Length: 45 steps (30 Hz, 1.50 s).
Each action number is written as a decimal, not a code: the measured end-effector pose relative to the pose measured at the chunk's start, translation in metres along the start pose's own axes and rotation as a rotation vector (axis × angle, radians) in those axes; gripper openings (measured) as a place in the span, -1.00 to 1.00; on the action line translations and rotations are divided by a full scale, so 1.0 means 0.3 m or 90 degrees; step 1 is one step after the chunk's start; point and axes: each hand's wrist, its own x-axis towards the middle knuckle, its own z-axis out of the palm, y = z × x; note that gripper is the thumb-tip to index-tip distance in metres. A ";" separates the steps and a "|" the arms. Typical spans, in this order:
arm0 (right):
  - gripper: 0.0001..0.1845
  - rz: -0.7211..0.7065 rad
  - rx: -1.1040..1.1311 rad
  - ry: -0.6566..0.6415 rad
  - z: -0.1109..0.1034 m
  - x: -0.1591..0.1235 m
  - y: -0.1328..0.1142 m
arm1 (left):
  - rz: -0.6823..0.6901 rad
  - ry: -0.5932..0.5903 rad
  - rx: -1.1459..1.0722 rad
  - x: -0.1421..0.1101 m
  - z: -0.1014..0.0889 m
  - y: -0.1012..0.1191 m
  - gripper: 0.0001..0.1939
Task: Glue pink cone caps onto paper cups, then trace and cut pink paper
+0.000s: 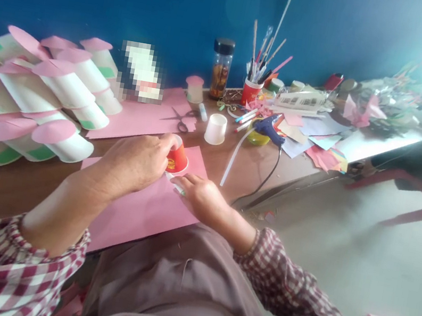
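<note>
Atop pink paper (137, 210), the left hand (136, 159) grips a red cup (178, 160), the right hand (201, 195) seemingly a pen (179, 188); pink-topped cups (64, 91) look finished, this paper uncut.

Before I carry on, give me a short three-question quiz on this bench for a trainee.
1. Which hand is on the red cup that stands on the pink sheet?
2. True or false: in the picture, the black-lidded jar stands left of the pen cup.
3. The glue gun is: (a) green, (b) blue, (c) white.

Key: 1. Left hand; 2. True; 3. b.
</note>
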 end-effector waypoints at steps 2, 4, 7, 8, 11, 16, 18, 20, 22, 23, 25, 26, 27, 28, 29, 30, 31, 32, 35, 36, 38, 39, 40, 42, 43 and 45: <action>-0.72 0.018 0.063 0.003 -0.024 -0.001 0.021 | 0.005 -0.001 0.007 0.001 -0.001 0.000 -0.69; -0.72 0.025 0.122 0.011 -0.046 0.002 0.044 | 0.007 -0.005 0.015 0.001 -0.002 -0.001 -0.69; -0.74 0.028 0.186 0.016 -0.072 0.009 0.079 | -0.002 -0.005 0.016 0.000 0.000 -0.003 -0.68; -0.74 0.030 0.198 0.016 -0.080 0.013 0.090 | 0.002 -0.001 0.010 -0.001 0.001 -0.004 -0.67; -0.76 0.042 0.219 0.017 -0.102 0.022 0.120 | 0.016 0.014 -0.006 -0.003 0.005 -0.007 -0.64; -0.79 0.078 0.249 0.024 -0.132 0.040 0.158 | -0.006 0.008 0.021 0.003 0.016 -0.011 -0.60; -0.80 0.093 0.248 0.034 -0.140 0.046 0.174 | -0.013 0.004 0.022 0.007 0.021 -0.013 -0.59; -0.81 0.115 0.237 0.052 -0.144 0.047 0.192 | -0.013 0.006 0.018 0.009 0.024 -0.016 -0.59; -0.81 0.153 0.247 0.081 -0.148 0.043 0.211 | -0.013 0.009 0.014 0.011 0.027 -0.019 -0.60; -0.80 0.170 0.272 0.098 -0.150 0.038 0.219 | -0.016 0.010 0.009 0.011 0.028 -0.020 -0.61; -0.76 0.184 0.359 0.138 -0.155 0.020 0.226 | -0.025 0.016 -0.006 0.010 0.031 -0.020 -0.62; -0.73 0.179 0.405 0.160 -0.157 0.008 0.224 | -0.028 0.022 -0.013 0.008 0.034 -0.019 -0.63; -0.71 0.171 0.438 0.182 -0.160 -0.006 0.218 | -0.031 0.033 -0.017 0.007 0.038 -0.016 -0.65; -0.70 0.163 0.453 0.198 -0.162 -0.022 0.208 | -0.033 0.047 -0.019 0.005 0.044 -0.014 -0.66; -0.70 0.156 0.449 0.205 -0.162 -0.040 0.195 | -0.034 0.066 -0.018 0.003 0.052 -0.011 -0.68; -0.70 0.147 0.428 0.202 -0.161 -0.059 0.181 | -0.032 0.087 -0.018 0.001 0.061 -0.008 -0.70; -0.70 0.136 0.395 0.188 -0.157 -0.079 0.166 | -0.032 0.109 -0.020 -0.001 0.071 -0.006 -0.73; -0.69 0.119 0.359 0.167 -0.152 -0.098 0.153 | -0.032 0.130 -0.024 -0.002 0.082 -0.005 -0.75; -0.62 0.070 0.244 0.103 -0.126 -0.144 0.126 | -0.035 0.168 -0.041 -0.005 0.109 -0.011 -0.82; -0.60 0.063 0.205 0.091 -0.116 -0.153 0.122 | -0.040 0.177 -0.052 -0.007 0.114 -0.014 -0.83; -0.59 0.056 0.133 0.072 -0.100 -0.161 0.118 | -0.048 0.197 -0.084 -0.010 0.117 -0.023 -0.81; -0.59 0.054 0.100 0.061 -0.093 -0.161 0.115 | -0.052 0.207 -0.099 -0.013 0.115 -0.028 -0.80; -0.60 0.050 0.067 0.048 -0.088 -0.158 0.112 | -0.058 0.219 -0.111 -0.017 0.112 -0.033 -0.79; -0.64 0.032 0.006 0.017 -0.079 -0.151 0.099 | -0.075 0.235 -0.133 -0.031 0.104 -0.048 -0.78; -0.69 0.019 -0.018 0.005 -0.074 -0.147 0.088 | -0.090 0.246 -0.144 -0.042 0.100 -0.058 -0.78; -0.78 -0.012 -0.047 -0.003 -0.063 -0.140 0.064 | -0.121 0.284 -0.159 -0.071 0.095 -0.088 -0.76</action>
